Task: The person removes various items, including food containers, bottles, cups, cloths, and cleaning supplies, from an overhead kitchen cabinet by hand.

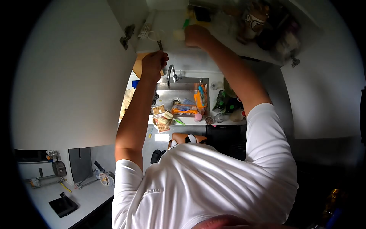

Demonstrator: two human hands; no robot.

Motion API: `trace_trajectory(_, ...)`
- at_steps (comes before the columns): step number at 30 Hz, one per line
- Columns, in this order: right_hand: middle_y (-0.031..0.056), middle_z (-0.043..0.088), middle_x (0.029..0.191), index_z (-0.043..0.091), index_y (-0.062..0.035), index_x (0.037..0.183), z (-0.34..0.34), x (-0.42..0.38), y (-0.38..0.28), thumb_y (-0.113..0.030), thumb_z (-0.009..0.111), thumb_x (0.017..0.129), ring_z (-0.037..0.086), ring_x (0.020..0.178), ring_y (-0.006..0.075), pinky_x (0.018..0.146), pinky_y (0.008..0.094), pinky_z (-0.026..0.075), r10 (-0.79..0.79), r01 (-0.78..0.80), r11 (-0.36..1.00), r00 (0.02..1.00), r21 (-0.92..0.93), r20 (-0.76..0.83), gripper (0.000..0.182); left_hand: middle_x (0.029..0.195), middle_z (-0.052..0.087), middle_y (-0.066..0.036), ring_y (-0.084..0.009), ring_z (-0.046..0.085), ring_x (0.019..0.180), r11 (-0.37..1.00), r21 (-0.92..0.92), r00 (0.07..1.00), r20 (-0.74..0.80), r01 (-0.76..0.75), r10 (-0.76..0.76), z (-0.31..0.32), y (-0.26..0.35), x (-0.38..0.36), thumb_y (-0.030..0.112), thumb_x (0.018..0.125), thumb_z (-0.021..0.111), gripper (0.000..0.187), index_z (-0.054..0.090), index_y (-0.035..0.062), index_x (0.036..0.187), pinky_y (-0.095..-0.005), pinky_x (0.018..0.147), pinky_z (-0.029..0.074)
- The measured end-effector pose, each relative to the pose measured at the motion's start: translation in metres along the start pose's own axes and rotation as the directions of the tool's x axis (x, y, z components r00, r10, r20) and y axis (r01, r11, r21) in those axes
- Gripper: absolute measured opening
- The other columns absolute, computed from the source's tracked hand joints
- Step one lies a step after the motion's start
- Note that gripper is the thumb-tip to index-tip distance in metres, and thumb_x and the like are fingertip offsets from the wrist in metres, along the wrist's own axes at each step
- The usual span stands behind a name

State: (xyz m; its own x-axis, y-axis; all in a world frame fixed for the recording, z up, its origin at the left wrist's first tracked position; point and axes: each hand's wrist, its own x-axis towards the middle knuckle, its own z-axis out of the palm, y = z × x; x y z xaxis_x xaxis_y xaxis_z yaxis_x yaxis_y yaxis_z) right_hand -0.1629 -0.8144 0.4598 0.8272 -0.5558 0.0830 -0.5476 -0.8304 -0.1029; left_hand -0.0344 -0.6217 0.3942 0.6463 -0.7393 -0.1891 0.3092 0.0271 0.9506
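While both arms reach up toward an open cabinet (167,21), a dark slim object (160,45) projects from the upper side of the left hand (153,64), at the cabinet's lower front edge; its long axis runs away from the wearer, nearly in line with the forearm, its free end directed toward the cabinet interior; a pale object (178,35), blurred, lies just beside the right hand (197,36), its long axis not discernible.

Counted: one dark slim object; one pale object; two cabinet doors (72,76), one on either side; one faucet (170,76) over one sink (164,93); two orange packs (184,110) in the sink; one pink round item (198,117) near its front edge.

Left arm raised and extended, fingers curled closed about the lower end of the dark slim object; right arm raised and angled inward across the cabinet opening, the hand farther in than the left, its back toward the viewer; whether the right fingers grip anything cannot be told, owing to blur.
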Motion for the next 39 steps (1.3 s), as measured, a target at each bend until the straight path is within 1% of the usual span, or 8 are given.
trace_trajectory(3, 0.0209, 0.075, 0.090, 0.074, 0.0036, 0.087, -0.003, 0.001, 0.010, -0.013, 0.073, 0.074, 0.075, 0.082, 0.0312, 0.069, 0.0435, 0.058, 0.067, -0.053, 0.987, 0.994, 0.154, -0.084, 0.021, 0.090, 0.073, -0.009, -0.0157, 0.070, 0.077, 1.000, 0.004, 1.000, -0.005, 0.017, -0.017, 0.001, 0.006, -0.003, 0.013, 0.098, 0.065, 0.018, 0.069, -0.0035, 0.105, -0.0270, 0.064, 0.056)
trace_trajectory(5, 0.0097, 0.072, 0.081, 0.072, -0.0022, 0.081, 0.012, 0.014, 0.030, -0.012, 0.073, 0.079, 0.065, 0.070, 0.0186, 0.057, 0.0335, 0.050, 0.197, -0.242, 0.663, 0.969, 0.709, 0.146, 0.010, 0.091, 0.073, -0.009, -0.0159, 0.070, 0.078, 0.999, -0.034, 1.000, -0.004, 0.004, -0.004, 0.005, 0.006, -0.002, 0.013, 0.099, 0.065, 0.019, 0.069, -0.0031, 0.107, -0.0269, 0.066, 0.057)
trace_trajectory(6, 0.0097, 0.072, 0.081, 0.072, -0.0022, 0.081, 0.010, 0.010, 0.026, -0.012, 0.073, 0.079, 0.065, 0.070, 0.0186, 0.057, 0.0335, 0.050, 0.192, -0.239, 0.666, 0.970, 0.706, 0.148, 0.010, 0.092, 0.073, -0.009, -0.0160, 0.070, 0.080, 0.999, -0.053, 1.000, 0.006, 0.002, -0.002, 0.006, 0.006, -0.003, 0.014, 0.099, 0.066, 0.020, 0.068, -0.0027, 0.109, -0.0269, 0.067, 0.057)
trace_trajectory(8, 0.0018, 0.064, 0.082, 0.071, -0.0057, 0.088, 0.001, -0.006, 0.016, -0.013, 0.076, 0.086, 0.052, 0.066, 0.0096, 0.051, 0.0262, 0.037, 0.077, -0.311, -0.178, 0.941, 0.933, 0.329, 0.009, 0.094, 0.073, -0.008, -0.0161, 0.070, 0.081, 0.997, -0.072, 1.000, 0.021, 0.006, -0.004, 0.014, 0.010, -0.006, 0.014, 0.099, 0.066, 0.021, 0.068, -0.0024, 0.112, -0.0268, 0.068, 0.057)
trace_trajectory(11, 0.0012, 0.063, 0.087, 0.070, -0.0053, 0.101, 0.006, -0.012, 0.020, -0.015, 0.077, 0.092, 0.048, 0.065, 0.0085, 0.051, 0.0251, 0.035, -0.217, -0.256, -0.555, 0.963, 0.791, 0.159, 0.015, 0.097, 0.074, -0.008, -0.0160, 0.070, 0.084, 0.996, -0.082, 0.997, 0.075, 0.017, -0.011, 0.026, 0.016, -0.012, 0.015, 0.099, 0.068, 0.024, 0.067, -0.0015, 0.116, -0.0265, 0.071, 0.057)
trace_trajectory(35, 0.0039, 0.058, 0.081, 0.072, 0.0019, 0.108, -0.032, -0.120, -0.006, -0.016, 0.078, 0.089, 0.048, 0.067, 0.0130, 0.059, 0.0286, 0.037, -0.325, 0.015, -0.551, 0.917, 0.834, -0.231, 0.027, 0.092, 0.075, -0.011, -0.0180, 0.073, 0.078, 0.993, 0.104, 0.998, 0.034, -0.056, 0.053, 0.043, 0.026, 0.007, 0.024, 0.100, 0.070, 0.028, 0.068, -0.0029, 0.108, -0.0271, 0.065, 0.058)
trace_trajectory(37, 0.0052, 0.059, 0.080, 0.072, 0.0036, 0.109, -0.034, -0.124, -0.006, -0.013, 0.077, 0.089, 0.049, 0.066, 0.0134, 0.058, 0.0294, 0.038, -0.285, 0.038, -0.485, 0.938, 0.874, -0.199, 0.027, 0.093, 0.075, -0.011, -0.0161, 0.071, 0.074, 0.881, 0.402, 0.956, -0.041, -0.250, 0.290, 0.042, 0.032, -0.002, 0.024, 0.101, 0.070, 0.029, 0.069, -0.0035, 0.110, -0.0248, 0.059, 0.053)
trace_trajectory(39, 0.0054, 0.059, 0.078, 0.072, 0.0050, 0.108, -0.036, -0.134, -0.011, -0.012, 0.078, 0.088, 0.049, 0.064, 0.0132, 0.057, 0.0291, 0.037, -0.222, 0.087, -0.443, 0.954, 0.892, -0.203, 0.027, 0.094, 0.075, -0.011, -0.0156, 0.070, 0.075, 0.869, 0.307, 0.915, 0.015, -0.387, 0.403, 0.042, 0.047, -0.031, 0.020, 0.102, 0.069, 0.028, 0.069, -0.0043, 0.115, -0.0248, 0.061, 0.053)
